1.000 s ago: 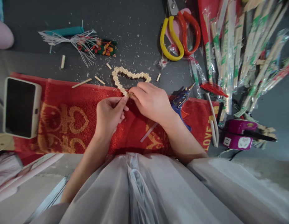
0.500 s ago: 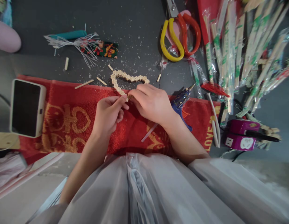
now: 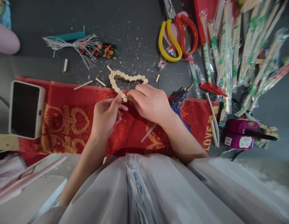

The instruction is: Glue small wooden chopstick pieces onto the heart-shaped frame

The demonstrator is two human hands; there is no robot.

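Observation:
A cream, knobbly heart-shaped strand [image 3: 115, 84], apparently of small beads or pieces, lies over the top edge of the red towel [image 3: 139, 124]. My right hand [image 3: 151, 102] grips its lower right part, hiding that side under curled fingers. At the strand's lower left, my left hand [image 3: 106, 115] keeps its thumb against the knobbly pieces; its other fingers are partly curled, and the index fingertip is hidden. Beside my right wrist lies a blue glue gun [image 3: 178, 104], nozzle pointing up and right. A thin translucent stick [image 3: 148, 133] rests on the towel between my forearms.
Yellow-and-red-handled scissors [image 3: 170, 40] lie beyond my right hand, with several wrapped chopsticks [image 3: 226, 59] further right. A phone-like device [image 3: 26, 109] is at left. Short wooden pieces [image 3: 83, 85] and crumbs dot the dark table. A purple power block [image 3: 240, 133] sits at right.
My left hand has drawn slightly left and its thumb has eased back, baring more of the strand's lower tip. My right hand keeps its hold. The whole view has shifted a little.

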